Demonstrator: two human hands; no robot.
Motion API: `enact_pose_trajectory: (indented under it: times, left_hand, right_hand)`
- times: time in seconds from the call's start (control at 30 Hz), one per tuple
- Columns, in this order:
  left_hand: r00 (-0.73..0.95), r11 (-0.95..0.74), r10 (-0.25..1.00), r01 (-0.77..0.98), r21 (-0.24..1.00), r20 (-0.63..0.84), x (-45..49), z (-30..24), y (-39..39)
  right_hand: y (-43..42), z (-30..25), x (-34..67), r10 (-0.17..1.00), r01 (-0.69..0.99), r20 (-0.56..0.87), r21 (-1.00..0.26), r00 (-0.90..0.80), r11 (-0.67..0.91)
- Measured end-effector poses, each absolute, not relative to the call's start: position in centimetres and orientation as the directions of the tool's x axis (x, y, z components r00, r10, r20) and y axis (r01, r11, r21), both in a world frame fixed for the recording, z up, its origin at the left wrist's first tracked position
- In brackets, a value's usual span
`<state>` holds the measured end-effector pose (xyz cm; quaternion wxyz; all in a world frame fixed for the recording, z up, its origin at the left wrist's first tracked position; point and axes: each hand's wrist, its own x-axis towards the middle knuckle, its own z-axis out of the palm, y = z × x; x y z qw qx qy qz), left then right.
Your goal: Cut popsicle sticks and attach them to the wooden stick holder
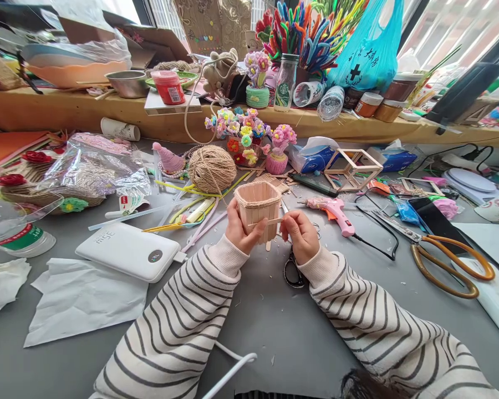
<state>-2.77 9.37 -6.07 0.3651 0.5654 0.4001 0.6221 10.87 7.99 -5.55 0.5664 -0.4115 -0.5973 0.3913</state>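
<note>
My left hand [241, 227] grips a small basket made of pale wooden sticks [258, 205], held just above the grey table [274, 327]. My right hand [300, 235] pinches a strand of twine [270, 223] that runs across the basket's front. A band of twine wraps the basket's rim. A ball of jute twine [212, 169] lies just behind the basket. Small black-handled scissors [291, 272] lie under my right wrist.
A pink glue gun [335, 213] and large orange-handled scissors [444, 257] lie to the right. A white power bank [128, 250] and paper sheets [83, 296] sit left. A wooden cube frame [351, 169], pipe-cleaner flower pots [243, 133] and a cluttered wooden shelf [249, 116] stand behind.
</note>
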Motion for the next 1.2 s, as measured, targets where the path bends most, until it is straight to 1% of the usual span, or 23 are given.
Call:
enact_pose_trajectory:
  times: [0.13,0.2,0.27,0.33,0.37,0.43,0.5,0.57,0.63,0.73,0.83,1.07,1.2]
  left_hand:
    - [-0.066,-0.393,0.918,0.006,0.92,0.392,-2.9,-5.9,9.3]
    - [-0.068,-0.348,0.936,-0.038,0.937,0.345,-2.9,-5.6,9.3]
    - [-0.056,-0.282,0.959,-0.118,0.952,0.277,-2.8,-5.3,9.2]
    - [-0.028,-0.214,0.977,-0.189,0.958,0.212,-2.8,-5.1,9.3]
    - [-0.016,-0.187,0.982,-0.208,0.96,0.188,-2.9,-5.1,9.4]
    - [0.002,-0.142,0.989,-0.208,0.968,0.145,-2.9,-5.2,9.6]
    - [0.002,-0.107,0.994,-0.189,0.976,0.109,-3.1,-5.5,9.8]
    - [0.003,-0.075,0.997,-0.182,0.981,0.076,-3.1,-5.8,9.9]
    - [0.014,-0.048,0.999,-0.196,0.979,0.051,-3.1,-6.0,10.0]
    - [0.035,-0.029,0.999,-0.228,0.973,0.038,-3.1,-5.8,9.9]
    - [0.05,-0.042,0.997,-0.247,0.968,0.056,-3.1,-5.6,9.8]
    - [0.036,-0.072,0.996,-0.211,0.975,0.081,-3.0,-5.7,9.7]
    - [-0.011,-0.102,0.995,-0.197,0.975,0.102,-2.8,-5.8,9.6]
  right_hand:
    - [7.8,-5.4,10.7,0.935,0.056,0.353,-0.933,-0.037,0.354]
    - [7.9,-5.4,10.7,0.927,0.042,0.376,-0.926,-0.007,0.376]
    - [7.9,-5.5,10.7,0.915,0.041,0.403,-0.915,0.026,0.402]
    - [8.0,-5.6,10.8,0.893,0.096,0.449,-0.891,0.043,0.443]
    - [8.0,-5.6,10.9,0.873,0.154,0.486,-0.866,0.043,0.475]
    - [7.9,-5.4,11.2,0.803,0.31,0.596,-0.766,0.013,0.563]
    - [7.8,-5.1,11.5,0.705,0.447,0.707,-0.614,-0.056,0.651]
    - [7.8,-4.8,11.6,0.622,0.511,0.774,-0.489,-0.12,0.707]
    - [7.7,-4.7,11.7,0.588,0.533,0.797,-0.44,-0.139,0.723]
    - [7.7,-4.7,11.6,0.597,0.539,0.793,-0.453,-0.119,0.71]
    - [7.7,-4.8,11.6,0.607,0.541,0.787,-0.466,-0.109,0.701]
    - [7.7,-4.7,11.7,0.613,0.52,0.782,-0.48,-0.112,0.707]
    - [7.7,-4.6,11.8,0.631,0.521,0.77,-0.501,-0.096,0.691]
